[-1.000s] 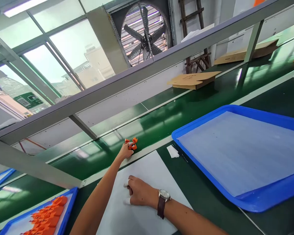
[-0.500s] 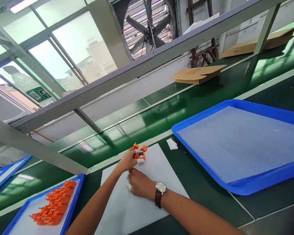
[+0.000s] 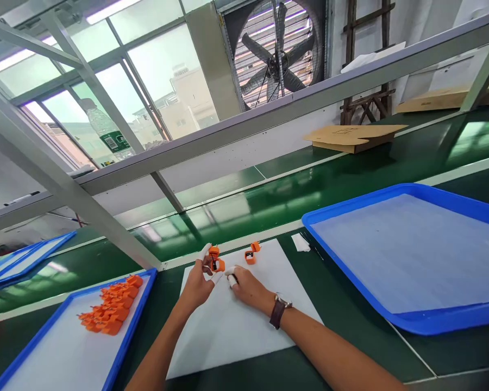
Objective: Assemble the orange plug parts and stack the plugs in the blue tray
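Observation:
My left hand, white covers on some fingertips, is closed on a small orange plastic housing with an opened upper piece and a dark inside. Close to its right side is my right hand, wearing a wristwatch. Its fingers are curled together with white fingertip covers; anything between them is too small to make out. A second orange housing, also opened, lies on the white sheet beyond my right hand.
At left, a blue-rimmed tray carries several orange housings in rows. A large blue tray lined with pale paper is on the right. White paper scraps lie beside it. A metal shelf rail crosses above the bench.
One orange housing now lies apart on the sheet, to the right of my left hand. My left hand has turned with the other housing, and my right hand has come up beside it. The view has shifted.

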Motion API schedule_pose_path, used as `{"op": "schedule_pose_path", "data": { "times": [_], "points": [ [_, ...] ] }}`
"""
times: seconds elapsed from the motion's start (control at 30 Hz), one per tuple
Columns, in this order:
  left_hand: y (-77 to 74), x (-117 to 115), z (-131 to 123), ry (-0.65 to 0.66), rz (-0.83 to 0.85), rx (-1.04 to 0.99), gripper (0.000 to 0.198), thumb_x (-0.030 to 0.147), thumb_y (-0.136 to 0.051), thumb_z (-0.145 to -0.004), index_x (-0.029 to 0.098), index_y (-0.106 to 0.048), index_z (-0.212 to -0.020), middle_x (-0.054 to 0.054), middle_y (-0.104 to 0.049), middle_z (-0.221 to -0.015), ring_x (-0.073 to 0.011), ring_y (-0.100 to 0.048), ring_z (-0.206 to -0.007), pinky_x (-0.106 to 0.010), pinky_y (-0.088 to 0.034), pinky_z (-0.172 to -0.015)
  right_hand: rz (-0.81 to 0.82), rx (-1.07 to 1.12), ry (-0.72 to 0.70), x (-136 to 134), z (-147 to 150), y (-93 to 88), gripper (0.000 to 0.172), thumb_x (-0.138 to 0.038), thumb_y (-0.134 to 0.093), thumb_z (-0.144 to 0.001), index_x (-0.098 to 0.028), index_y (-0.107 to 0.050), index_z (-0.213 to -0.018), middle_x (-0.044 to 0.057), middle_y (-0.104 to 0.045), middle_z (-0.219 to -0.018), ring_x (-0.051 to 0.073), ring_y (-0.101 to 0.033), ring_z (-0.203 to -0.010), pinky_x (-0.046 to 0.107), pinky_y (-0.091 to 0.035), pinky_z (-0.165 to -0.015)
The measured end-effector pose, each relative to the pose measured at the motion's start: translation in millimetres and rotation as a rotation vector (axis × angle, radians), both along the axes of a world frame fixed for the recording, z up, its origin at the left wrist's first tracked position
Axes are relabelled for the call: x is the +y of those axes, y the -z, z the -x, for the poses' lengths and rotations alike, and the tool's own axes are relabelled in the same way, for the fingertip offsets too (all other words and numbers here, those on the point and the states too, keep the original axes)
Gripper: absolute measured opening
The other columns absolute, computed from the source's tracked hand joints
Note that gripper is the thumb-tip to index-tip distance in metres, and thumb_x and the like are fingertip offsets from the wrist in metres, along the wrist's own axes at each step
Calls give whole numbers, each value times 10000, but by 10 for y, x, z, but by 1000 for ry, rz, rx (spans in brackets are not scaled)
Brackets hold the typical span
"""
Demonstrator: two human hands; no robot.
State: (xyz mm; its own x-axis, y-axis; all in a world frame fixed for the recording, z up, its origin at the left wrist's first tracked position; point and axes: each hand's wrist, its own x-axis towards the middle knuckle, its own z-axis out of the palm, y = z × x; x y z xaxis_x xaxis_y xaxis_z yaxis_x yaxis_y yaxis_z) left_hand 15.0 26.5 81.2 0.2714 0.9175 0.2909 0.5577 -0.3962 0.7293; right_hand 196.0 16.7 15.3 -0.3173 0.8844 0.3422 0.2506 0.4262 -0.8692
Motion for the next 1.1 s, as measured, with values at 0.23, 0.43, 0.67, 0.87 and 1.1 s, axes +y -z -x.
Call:
{"op": "schedule_pose_path", "data": {
  "times": [0.23, 0.43, 0.67, 0.87, 1.1],
  "points": [
    [331, -425, 128, 35, -13, 193, 776, 121, -517, -871, 322, -189, -1545, -79, -568, -1258, -174, -606, -929, -416, -528, -914, 261, 252, -47, 70, -32, -88, 460, -480, -316, -1022, -120, -585, -1120, 39, -627, -765, 151, -611, -594, 248, -511, -502],
    [506, -492, 156, 70, -76, 97, 517, 79, -506, -838, 284, -531, -1312, -86, -521, -1259, -146, -580, -799, -346, -559, -723, 351, 326, -97, -17, -9, -74, 411, -471, -709, -830, -149, -661, -1081, -2, -616, -720, 141, -573, -569, 261, -496, -500],
    [382, -512, 158, 144, 425, -497, 440, 281, -700, -837, 222, -571, -1253, -96, -628, -1266, -242, -626, -1137, -432, -522, -1023, 129, 343, -51, -94, 54, -23, 376, -327, -772, -788, -215, -630, -1118, 67, -626, -1108, 205, -651, -973, 375, -557, -894],
    [434, -488, 89, -67, 323, -524, 337, 348, -625, -901, 214, -602, -1209, -91, -638, -1275, -233, -617, -1172, -416, -505, -1051, 146, 331, -71, -99, 63, -52, 249, -347, -715, -859, -224, -674, -1071, 72, -637, -1113, 224, -640, -1029, 380, -561, -909],
    [540, -503, 100, -141, 36, -207, 300, 271, -503, -956, 285, -647, -1219, -61, -559, -1357, -230, -562, -1213, -402, -528, -993, 355, 242, -108, -176, 91, -83, 204, -379, -657, -898, -207, -657, -1007, 39, -696, -865, 178, -648, -676, 327, -562, -646]
  ]
}}
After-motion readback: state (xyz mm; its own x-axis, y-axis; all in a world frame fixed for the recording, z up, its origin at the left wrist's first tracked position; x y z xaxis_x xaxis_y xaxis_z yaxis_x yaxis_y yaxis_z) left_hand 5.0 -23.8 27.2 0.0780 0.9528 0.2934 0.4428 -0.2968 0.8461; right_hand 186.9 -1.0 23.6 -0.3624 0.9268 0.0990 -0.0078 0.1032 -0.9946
